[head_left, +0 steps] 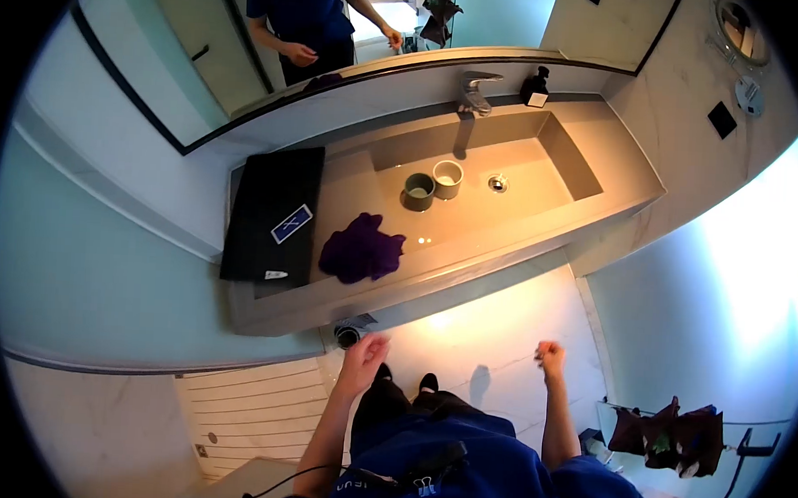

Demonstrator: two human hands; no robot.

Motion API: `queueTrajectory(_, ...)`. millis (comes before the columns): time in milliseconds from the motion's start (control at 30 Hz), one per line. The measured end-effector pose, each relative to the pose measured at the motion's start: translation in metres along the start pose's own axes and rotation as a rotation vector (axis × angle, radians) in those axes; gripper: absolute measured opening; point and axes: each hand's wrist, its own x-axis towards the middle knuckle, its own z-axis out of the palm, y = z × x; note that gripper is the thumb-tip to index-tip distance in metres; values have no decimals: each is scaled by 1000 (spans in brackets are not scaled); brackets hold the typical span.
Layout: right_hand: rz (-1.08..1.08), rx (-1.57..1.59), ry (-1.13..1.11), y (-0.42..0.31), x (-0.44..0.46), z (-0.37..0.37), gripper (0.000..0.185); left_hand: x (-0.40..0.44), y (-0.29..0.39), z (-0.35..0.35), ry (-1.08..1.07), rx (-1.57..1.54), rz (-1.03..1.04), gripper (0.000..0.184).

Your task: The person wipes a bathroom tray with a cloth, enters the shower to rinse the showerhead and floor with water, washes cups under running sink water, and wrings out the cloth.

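Blue shirt (506,458): nearest the camera, with a thin black cable (298,476) running off to one side.
Left hand (364,363): over the floor, just off the worktop's front edge; fingers gathered narrow, nothing seen in them, though how tightly they close I cannot tell.
Right hand (550,358): apart from the worktop, over the pale floor; fingers curled in, and whether the palm hides anything cannot be told.
Purple cloth (363,249): bunched near the front left of the basin (568,154) in the worktop (298,311), the nearest of the basin's things to the left hand. Likely light and limp; whether it is damp does not show. Best gathered from above by its raised middle, or pinched at a loose edge.
Green cup (418,192): upright in the basin, right beside the pale one. Probably ceramic, so stiff, smooth, perhaps slippery if wet, and able to chip. Hold around the outer wall.
Pale cup (447,179): upright between the green cup and the drain (498,183); likely the same handling, with the drain side freest for fingers.
Black towel (277,177): flat over the worktop's left end, probably soft; it carries a blue packet (291,224) and a small white tube (276,275), both likely light and easily pinched by their edges.
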Motion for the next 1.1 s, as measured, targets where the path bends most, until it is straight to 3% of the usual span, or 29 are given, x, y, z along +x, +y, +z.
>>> queueTrajectory(67, -84, 130, 57, -79, 34, -3, 18, 65, 50, 33, -39, 36, 145, 17)
queueTrajectory(167, -287, 373, -92, -193, 76, 12, 15, 147, 103, 62, -70, 210, 218, 23)
queueTrajectory(333, -408, 432, -428, -332, 155, 72, 23, 285, 66, 91, 17, 152, 283, 24)
queueTrajectory(467, -371, 549, -547, -423, 237, 122, 43, 360, 80, 103, 224, 336, 87, 44)
queueTrajectory(500, -344, 601, -571, -442, 259, 135, 48, 380, 77, 104, 213, 313, 32, 56)
queueTrajectory(533, -294, 578, -617, -461, 282, 146, 56, 392, 72, 107, 206, 315, 11, 56)
queueTrajectory(633, -220, 687, -589, -506, 318, 175, 52, 424, 56, 116, 248, 534, 136, 72)
queueTrajectory(700, -192, 748, -763, -519, 330, 186, 55, 434, 53, 123, 186, 672, 112, 78)
queueTrajectory(767, -186, 799, -668, -522, 312, 196, 64, 437, 49, 132, 163, 746, 117, 80)
queueTrajectory(833, -106, 1056, -804, -509, 304, 198, 59, 437, 57, 133, 105, 875, 5, 82)
queueTrajectory(1067, 41, 1222, -1091, -517, 291, 206, 46, 445, 68, 137, 125, 843, -92, 81)
queueTrajectory(1100, 58, 1226, -1139, -522, 304, 207, 38, 447, 70, 139, 156, 837, -91, 81)
